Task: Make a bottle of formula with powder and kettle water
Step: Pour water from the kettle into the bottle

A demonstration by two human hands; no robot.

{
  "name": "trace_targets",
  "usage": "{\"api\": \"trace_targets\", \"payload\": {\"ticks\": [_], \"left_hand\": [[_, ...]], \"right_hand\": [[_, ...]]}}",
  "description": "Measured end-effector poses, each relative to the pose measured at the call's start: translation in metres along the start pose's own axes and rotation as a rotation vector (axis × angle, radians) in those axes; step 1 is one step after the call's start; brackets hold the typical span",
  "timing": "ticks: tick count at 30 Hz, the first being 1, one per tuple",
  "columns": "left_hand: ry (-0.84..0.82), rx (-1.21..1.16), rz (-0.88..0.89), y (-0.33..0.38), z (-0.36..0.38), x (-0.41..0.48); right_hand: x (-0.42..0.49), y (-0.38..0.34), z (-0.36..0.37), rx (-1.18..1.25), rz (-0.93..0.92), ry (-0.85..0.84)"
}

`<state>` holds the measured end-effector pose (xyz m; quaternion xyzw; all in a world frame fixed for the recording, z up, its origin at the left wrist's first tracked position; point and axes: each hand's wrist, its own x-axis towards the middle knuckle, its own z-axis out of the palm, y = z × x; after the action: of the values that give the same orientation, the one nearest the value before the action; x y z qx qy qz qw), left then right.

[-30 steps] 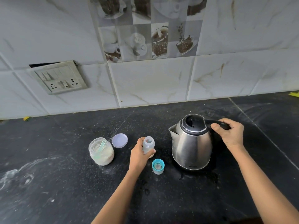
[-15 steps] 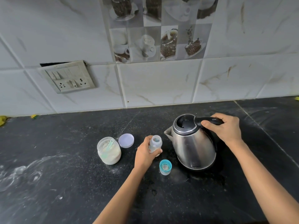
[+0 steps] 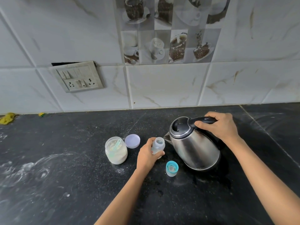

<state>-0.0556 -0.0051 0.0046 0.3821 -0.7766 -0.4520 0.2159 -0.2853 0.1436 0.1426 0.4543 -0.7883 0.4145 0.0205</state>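
A small clear baby bottle (image 3: 158,145) stands uncapped on the black counter, held around its body by my left hand (image 3: 148,155). My right hand (image 3: 219,127) grips the black handle of a steel kettle (image 3: 194,146), which is tilted to the left with its spout just at the bottle's mouth. The bottle's teal cap with its teat (image 3: 171,168) rests on the counter in front of the kettle. To the left stands an open glass jar of white powder (image 3: 116,151) with a pale green scoop inside it. Its lilac lid (image 3: 132,141) lies just behind it.
The black counter (image 3: 65,176) carries white powder smears at the left and wet spots near the cap. A tiled wall with a switch and socket plate (image 3: 78,77) rises behind. Yellow scraps (image 3: 7,117) lie at the far left edge.
My right hand has lifted and tilted the kettle leftwards, bringing the spout to the bottle's mouth. My left hand keeps holding the bottle in place.
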Motion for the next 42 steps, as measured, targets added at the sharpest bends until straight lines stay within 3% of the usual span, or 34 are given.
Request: {"api": "trace_targets", "payload": {"ticks": [42], "left_hand": [[0.036, -0.03, -0.037, -0.017, -0.005, -0.001]], "right_hand": [[0.007, -0.021, 0.008, -0.07, -0.032, -0.072]]}}
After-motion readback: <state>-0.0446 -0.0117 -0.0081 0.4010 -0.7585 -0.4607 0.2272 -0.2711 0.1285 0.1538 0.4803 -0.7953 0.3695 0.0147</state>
